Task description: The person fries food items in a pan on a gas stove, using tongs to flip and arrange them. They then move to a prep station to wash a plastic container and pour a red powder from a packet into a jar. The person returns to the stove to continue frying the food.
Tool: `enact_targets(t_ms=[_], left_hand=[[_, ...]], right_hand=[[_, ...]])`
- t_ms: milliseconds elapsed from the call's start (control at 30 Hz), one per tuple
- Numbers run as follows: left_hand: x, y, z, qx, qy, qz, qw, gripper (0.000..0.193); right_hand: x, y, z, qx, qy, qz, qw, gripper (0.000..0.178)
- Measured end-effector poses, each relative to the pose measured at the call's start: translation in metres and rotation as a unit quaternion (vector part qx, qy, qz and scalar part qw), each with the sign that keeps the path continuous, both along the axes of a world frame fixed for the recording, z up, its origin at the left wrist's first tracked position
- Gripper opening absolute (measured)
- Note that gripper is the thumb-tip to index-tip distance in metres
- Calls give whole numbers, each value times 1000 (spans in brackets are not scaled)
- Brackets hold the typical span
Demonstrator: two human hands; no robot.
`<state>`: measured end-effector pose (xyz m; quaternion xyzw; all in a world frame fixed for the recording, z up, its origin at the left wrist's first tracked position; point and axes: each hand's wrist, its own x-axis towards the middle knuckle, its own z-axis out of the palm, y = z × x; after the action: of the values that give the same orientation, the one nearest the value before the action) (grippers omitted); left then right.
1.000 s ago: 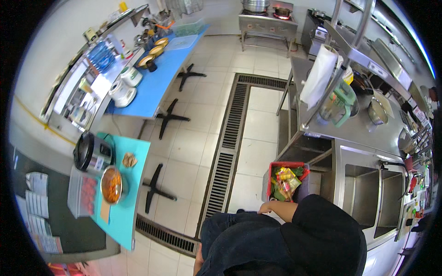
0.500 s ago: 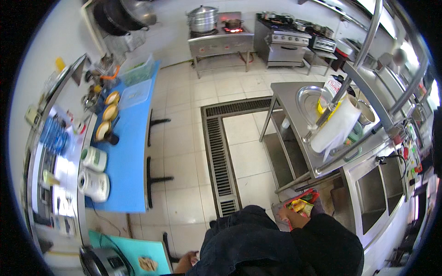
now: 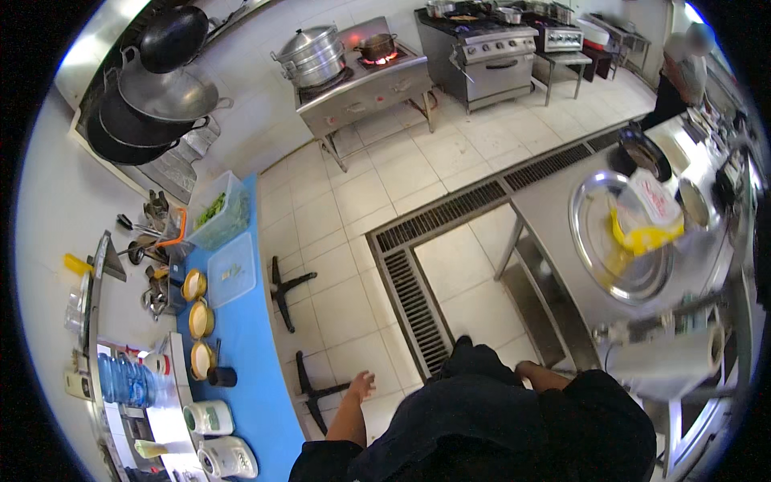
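My left hand (image 3: pixel 363 385) hangs over the tiled floor beside the blue table (image 3: pixel 253 353), fingers apart and nothing in them. On my other side, my right hand (image 3: pixel 530 373) is low near the lower shelf of the steel table (image 3: pixel 554 233); its fingers are mostly hidden, so I cannot tell if it holds anything. A large oval metal tray (image 3: pixel 580 210) lies on that table, with a yellow and white plastic bag (image 3: pixel 649 229) resting across it. A clear roll of plastic (image 3: pixel 671 357) is at the near end.
Yellowish bowls (image 3: pixel 201 320), a dark cup (image 3: pixel 222 376) and a clear bin with greens (image 3: pixel 225 217) stand on the blue table. A floor drain grate (image 3: pixel 414 309) runs ahead. Beyond are a steamer pot (image 3: pixel 315 60), a lit burner (image 3: pixel 377 59) and an oven (image 3: pixel 498 72). Another person (image 3: pixel 683 76) stands far right.
My view has moved forward and turned. My left hand has come up from beside the turquoise board to over the floor. My right hand is away from the red container of packets, which has left view.
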<state>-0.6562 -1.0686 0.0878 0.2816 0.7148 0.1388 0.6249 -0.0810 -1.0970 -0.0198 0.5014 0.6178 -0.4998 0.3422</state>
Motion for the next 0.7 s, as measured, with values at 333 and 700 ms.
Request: enact_targets(t_ms=[333, 700], left_hand=[[-80, 82, -119, -211, 21, -52, 976, 45], [-111, 659, -131, -86, 115, -276, 950, 32]], right_hand=[[-114, 419, 101, 351, 156, -217, 898, 28], [-39, 563, -9, 56, 5, -323, 945, 40]])
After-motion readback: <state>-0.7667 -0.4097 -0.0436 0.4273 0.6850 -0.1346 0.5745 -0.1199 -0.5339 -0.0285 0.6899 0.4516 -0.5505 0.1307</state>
